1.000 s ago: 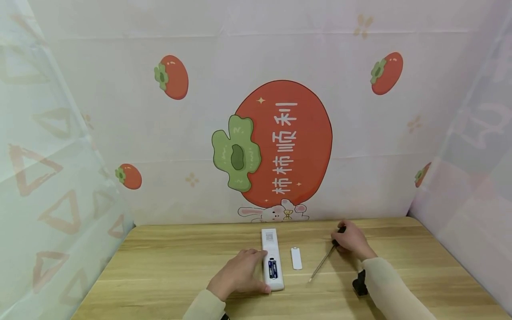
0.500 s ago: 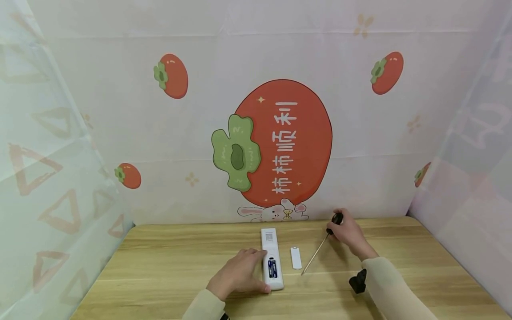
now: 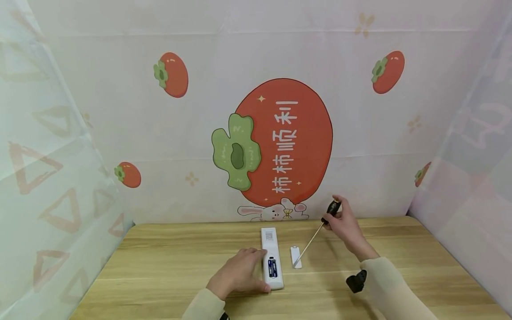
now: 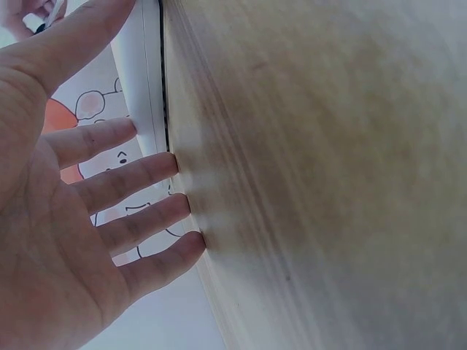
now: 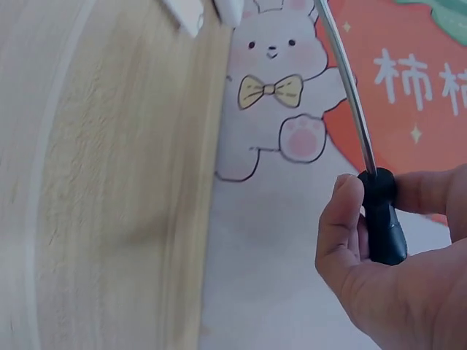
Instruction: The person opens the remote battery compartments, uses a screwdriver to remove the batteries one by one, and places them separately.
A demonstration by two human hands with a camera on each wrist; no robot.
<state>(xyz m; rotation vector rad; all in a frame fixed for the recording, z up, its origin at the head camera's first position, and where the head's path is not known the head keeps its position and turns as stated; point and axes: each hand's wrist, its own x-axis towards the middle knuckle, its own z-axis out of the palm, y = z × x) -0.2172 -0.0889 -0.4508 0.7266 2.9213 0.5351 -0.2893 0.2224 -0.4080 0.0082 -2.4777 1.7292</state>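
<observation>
Screwdriver [image 3: 332, 211], gripped by the right hand [image 3: 347, 229], shifts leftward, overlapping the cover [image 3: 294, 254] at lower center. Left hand [image 3: 239, 272], fingers extended, touches the remote [image 3: 271, 248]. Tool positioning appears underway; next move calls for tip control.

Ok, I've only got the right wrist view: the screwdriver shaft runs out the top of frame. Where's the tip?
Observer: Head view puts the screwdriver's tip over the near end of the white cover; can't tell if it touches.
Operator: Copy. No left hand in my frame. Where is it?
Observer: The left hand is along the left side of the remote, thumb at its near corner.
</observation>
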